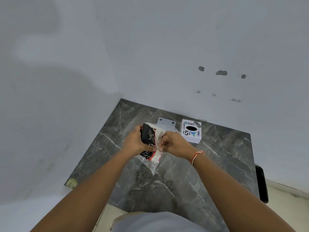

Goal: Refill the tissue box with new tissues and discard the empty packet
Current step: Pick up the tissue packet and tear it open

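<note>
A tissue packet [149, 136] in black, white and red plastic is held above the dark marble counter [175, 181]. My left hand [133, 143] wraps around its black side. My right hand [173, 143] pinches the packet's plastic edge between thumb and fingers, close to my left thumb. A loose clear flap of the wrapper [154, 166] hangs down below both hands. The white cube tissue box [191, 131], covered in stickers and with a dark oval slot on top, stands on the counter just right of my right hand.
A white flat piece with two holes [166, 122] lies behind the packet, next to the tissue box. White walls close the counter at the back and left. A black object [262, 183] sits at the counter's right edge. The counter's front edge is near my body.
</note>
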